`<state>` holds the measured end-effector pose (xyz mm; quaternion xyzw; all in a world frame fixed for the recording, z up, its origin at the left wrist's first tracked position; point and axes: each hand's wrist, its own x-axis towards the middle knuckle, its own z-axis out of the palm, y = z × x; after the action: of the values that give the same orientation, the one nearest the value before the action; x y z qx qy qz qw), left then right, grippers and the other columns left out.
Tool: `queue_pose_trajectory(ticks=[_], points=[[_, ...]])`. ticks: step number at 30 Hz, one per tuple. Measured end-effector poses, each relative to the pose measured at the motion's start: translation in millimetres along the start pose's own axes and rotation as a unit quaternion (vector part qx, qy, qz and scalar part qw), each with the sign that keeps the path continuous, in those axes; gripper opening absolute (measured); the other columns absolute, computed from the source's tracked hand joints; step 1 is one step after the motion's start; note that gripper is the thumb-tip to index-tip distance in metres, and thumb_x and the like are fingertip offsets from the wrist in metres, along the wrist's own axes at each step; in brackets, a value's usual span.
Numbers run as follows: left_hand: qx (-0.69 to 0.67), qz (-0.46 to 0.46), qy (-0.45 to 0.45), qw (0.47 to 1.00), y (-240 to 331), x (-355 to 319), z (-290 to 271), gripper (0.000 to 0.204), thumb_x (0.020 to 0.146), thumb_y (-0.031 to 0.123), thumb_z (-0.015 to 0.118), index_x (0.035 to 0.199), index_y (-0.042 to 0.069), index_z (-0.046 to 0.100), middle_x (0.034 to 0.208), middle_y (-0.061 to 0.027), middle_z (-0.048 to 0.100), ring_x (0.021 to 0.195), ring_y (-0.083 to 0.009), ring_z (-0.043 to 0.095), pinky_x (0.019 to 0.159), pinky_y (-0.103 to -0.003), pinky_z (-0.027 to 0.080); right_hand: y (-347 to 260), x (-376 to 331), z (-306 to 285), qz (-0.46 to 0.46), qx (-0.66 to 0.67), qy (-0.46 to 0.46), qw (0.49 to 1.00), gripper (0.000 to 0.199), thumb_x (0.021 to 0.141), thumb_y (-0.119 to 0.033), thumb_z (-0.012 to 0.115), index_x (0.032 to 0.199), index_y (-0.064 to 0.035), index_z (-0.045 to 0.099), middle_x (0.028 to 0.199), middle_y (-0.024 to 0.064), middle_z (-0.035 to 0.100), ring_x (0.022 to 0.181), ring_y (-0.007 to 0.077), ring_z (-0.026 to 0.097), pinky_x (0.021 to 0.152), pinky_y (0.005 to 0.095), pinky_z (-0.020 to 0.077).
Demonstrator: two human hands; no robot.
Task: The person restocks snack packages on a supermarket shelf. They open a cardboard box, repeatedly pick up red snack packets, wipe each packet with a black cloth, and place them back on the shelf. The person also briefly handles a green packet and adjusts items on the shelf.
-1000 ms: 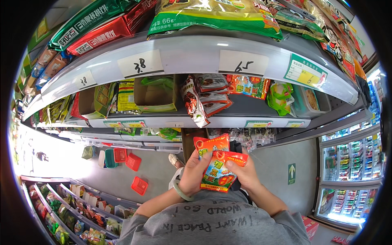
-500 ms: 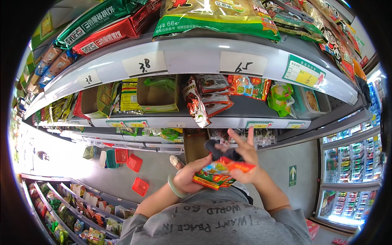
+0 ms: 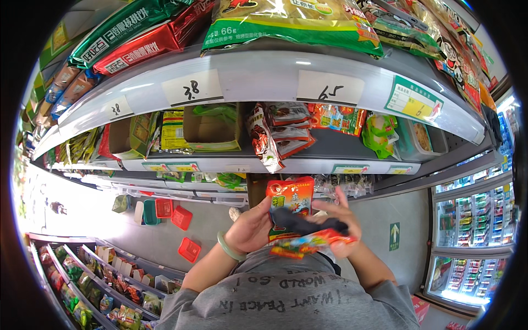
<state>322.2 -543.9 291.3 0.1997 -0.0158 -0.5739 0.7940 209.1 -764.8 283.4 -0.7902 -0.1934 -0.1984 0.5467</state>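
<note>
In front of my chest my left hand (image 3: 254, 227), with a pale green bangle at the wrist, grips an upright red and orange snack packet (image 3: 287, 199). A dark flat object (image 3: 301, 221) lies between both hands, partly over the packets. My right hand (image 3: 339, 226) holds a second red packet (image 3: 308, 244) lying flat beneath it. Just above stands a grey shop shelf (image 3: 308, 164) with red-brown snack bags (image 3: 278, 135) and a cardboard box (image 3: 210, 129).
A higher shelf edge (image 3: 264, 82) carries white price tags, with large green and red bags on top. Red and green baskets (image 3: 175, 215) lie on the grey floor at left. Low shelves of snacks run along the lower left; lit drink fridges (image 3: 470, 236) stand at right.
The two packets were held together upright; now one stands in my left hand while the other has tipped flat in my right, and a dark object shows between them.
</note>
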Motion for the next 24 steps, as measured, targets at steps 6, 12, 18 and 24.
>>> queue_pose_trajectory(ticks=[6, 12, 18, 24], points=[[0.029, -0.056, -0.039, 0.997, -8.0, -3.0, -20.6, 0.051, 0.107, 0.033, 0.037, 0.147, 0.002, 0.033, 0.144, -0.0124, 0.047, 0.129, -0.0243, 0.050, 0.111, -0.042, 0.039, -7.4, 30.8, 4.6, -0.009, -0.178, -0.119, 0.977, 0.051, 0.086, -0.047, 0.062, 0.123, -0.0114, 0.065, 0.132, -0.0006, 0.064, 0.138, 0.0309, 0.044, 0.111, 0.0664, -0.0022], [-0.020, -0.029, -0.061, 0.998, -7.0, 4.5, -13.6, 0.050, 0.107, 0.032, 0.036, 0.146, 0.000, 0.034, 0.140, -0.0133, 0.052, 0.123, -0.0230, 0.055, 0.106, -0.040, 0.044, -7.7, 25.1, 4.4, -0.078, -0.144, -0.159, 0.974, 0.041, 0.080, -0.037, 0.070, 0.111, -0.0101, 0.069, 0.122, 0.0025, 0.068, 0.128, 0.0254, 0.055, 0.114, 0.0608, 0.0061], [0.079, 0.061, 0.096, 0.990, -6.5, 14.0, -11.1, 0.044, 0.107, 0.031, 0.038, 0.142, 0.004, 0.042, 0.136, -0.0108, 0.055, 0.119, -0.0214, 0.058, 0.104, -0.037, 0.046, -0.2, 6.6, 1.3, 0.018, 0.070, 0.080, 0.994, 0.044, 0.089, -0.040, 0.056, 0.095, 0.0022, 0.067, 0.104, 0.0201, 0.071, 0.114, 0.0328, 0.063, 0.113, 0.0550, 0.0279], [0.186, 0.052, 0.008, 0.981, -27.0, 10.9, -19.4, 0.043, 0.103, 0.022, 0.054, 0.139, 0.001, 0.044, 0.129, -0.0064, 0.058, 0.116, -0.0129, 0.058, 0.100, -0.030, 0.047, 13.7, 17.4, 3.4, -0.010, -0.047, 0.032, 0.998, 0.049, 0.090, -0.043, 0.054, 0.103, 0.0032, 0.065, 0.111, 0.0233, 0.068, 0.120, 0.0368, 0.058, 0.114, 0.0570, 0.0212]])
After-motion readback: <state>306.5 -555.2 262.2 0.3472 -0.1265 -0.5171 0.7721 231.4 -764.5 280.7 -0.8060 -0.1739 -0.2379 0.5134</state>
